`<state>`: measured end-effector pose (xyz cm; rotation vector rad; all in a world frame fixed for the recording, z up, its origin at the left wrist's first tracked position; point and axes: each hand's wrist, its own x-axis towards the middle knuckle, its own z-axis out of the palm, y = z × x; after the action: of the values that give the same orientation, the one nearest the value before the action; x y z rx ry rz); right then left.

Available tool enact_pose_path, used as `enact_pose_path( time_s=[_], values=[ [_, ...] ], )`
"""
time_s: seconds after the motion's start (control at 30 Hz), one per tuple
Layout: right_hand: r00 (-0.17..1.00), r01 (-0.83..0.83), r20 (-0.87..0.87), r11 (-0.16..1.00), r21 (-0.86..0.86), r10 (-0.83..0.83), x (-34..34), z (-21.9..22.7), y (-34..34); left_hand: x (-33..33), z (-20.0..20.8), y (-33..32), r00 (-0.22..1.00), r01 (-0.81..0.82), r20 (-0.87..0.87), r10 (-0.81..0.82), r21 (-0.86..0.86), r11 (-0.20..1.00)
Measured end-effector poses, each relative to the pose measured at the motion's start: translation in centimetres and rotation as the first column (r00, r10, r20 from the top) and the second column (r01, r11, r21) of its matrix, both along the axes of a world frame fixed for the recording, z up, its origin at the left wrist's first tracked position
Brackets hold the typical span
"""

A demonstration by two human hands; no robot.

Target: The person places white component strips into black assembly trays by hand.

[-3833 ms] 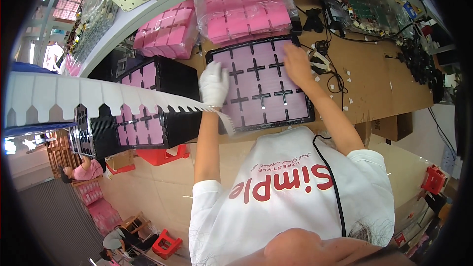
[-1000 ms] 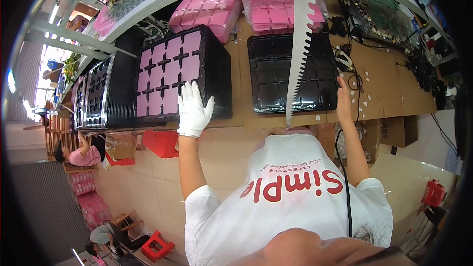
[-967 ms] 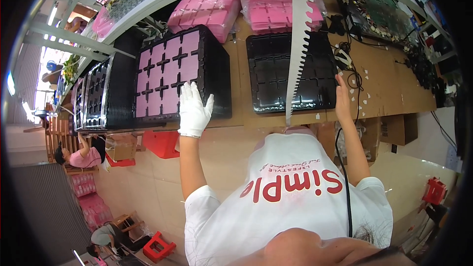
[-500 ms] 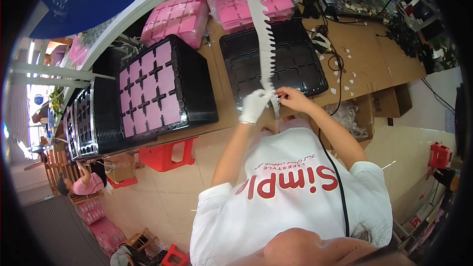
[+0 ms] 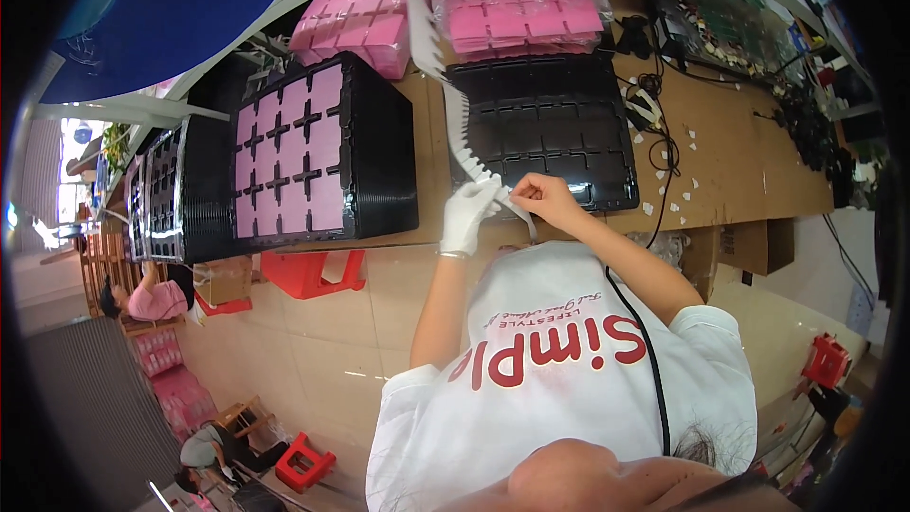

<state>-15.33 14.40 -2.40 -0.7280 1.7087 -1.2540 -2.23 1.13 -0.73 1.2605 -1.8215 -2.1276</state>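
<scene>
A long white strip [image 5: 457, 118] with a toothed edge curves down from the top of the view to my hands. My left hand [image 5: 464, 216], in a white glove, is closed on the strip near its lower part. Just beside it, my bare right hand [image 5: 552, 201] is closed in a pinch at the strip; whether it holds the strip or a small piece on it cannot be made out. A narrow tail of the strip hangs below the fingers. Behind both hands lies a black plastic tray [image 5: 545, 133] with moulded compartments, on the brown tabletop [image 5: 730, 166].
Left stands a stack of black trays [image 5: 384, 156] with pink sheets [image 5: 284, 156] in its face. Wrapped pink sheets [image 5: 521, 14] lie at the back. Cables [image 5: 668, 147] and white scraps lie right. Red stools [image 5: 313, 273] stand on the floor; co-workers [image 5: 156, 301] are at left.
The strip's upper part has swung left and now bends more. Both hands stay together at its lower part, the left one slightly further left. The whole view has shifted a little.
</scene>
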Motion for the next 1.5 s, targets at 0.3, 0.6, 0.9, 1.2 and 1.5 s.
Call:
enact_pose_path(
  time_s=[0.3, 0.6, 0.9, 1.2, 1.5],
  values=[
    [0.903, -0.098, -0.419, 0.902, -0.42, -0.097, -5.7, -2.0, -8.9, 0.1, -2.4, -0.5, 0.802, -0.585, -0.04, 0.595, 0.144, 0.798],
    [0.718, -0.069, -0.693, 0.997, 0.03, 0.07, -15.0, -7.6, -22.2, -0.3, -2.2, 0.2, 0.831, -0.556, 0.053, 0.553, 0.037, 0.831],
    [0.663, -0.02, -0.736, 0.986, 0.163, 0.135, -14.4, -6.5, -22.8, -0.1, -2.5, -0.1, 0.836, -0.549, 0.074, 0.544, 0.075, 0.833],
    [0.726, -0.129, -0.688, 0.98, -0.149, -0.01, -13.4, -7.7, -18.9, 0.3, -1.8, 0.2, 0.807, -0.589, 0.032, 0.59, 0.113, 0.8],
    [0.836, -0.147, 0.516, 0.982, -0.118, 0.187, -3.0, -4.2, -7.2, 2.6, -1.8, 0.7, 0.769, -0.631, 0.03, 0.638, 0.188, 0.752]
  ],
)
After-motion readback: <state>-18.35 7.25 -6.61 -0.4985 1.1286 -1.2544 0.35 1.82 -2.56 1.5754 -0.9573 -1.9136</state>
